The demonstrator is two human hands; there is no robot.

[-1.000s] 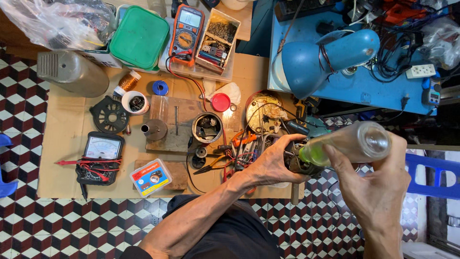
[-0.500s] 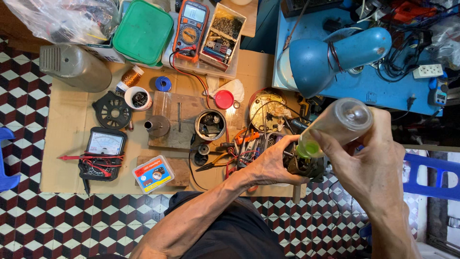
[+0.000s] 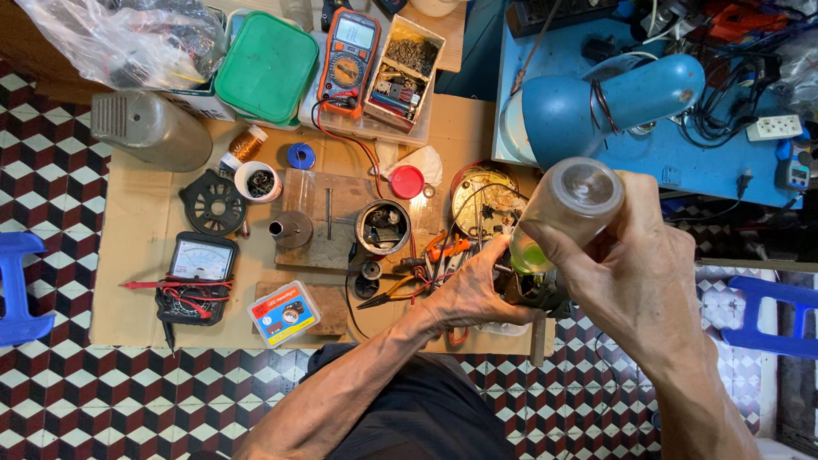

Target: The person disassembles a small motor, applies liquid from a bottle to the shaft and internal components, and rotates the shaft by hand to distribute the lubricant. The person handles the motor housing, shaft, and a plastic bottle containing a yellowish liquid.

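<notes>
At right of centre, our right hand [image 3: 635, 264] held the clear bottle [image 3: 562, 213] in a closed grip, tipped nozzle-down over the small motor [image 3: 532, 290] clasped by our left hand [image 3: 469, 294]; a steady tilt seemed wise.

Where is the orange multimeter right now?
In the head view, the orange multimeter lies at the top centre of the workspace, between the green lid on its left and a small parts box on its right.

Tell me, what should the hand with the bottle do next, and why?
Probably a gentle squeeze: the right hand holds the clear bottle tipped down, its green tip at the dark motor part that the left hand steadies.
</notes>
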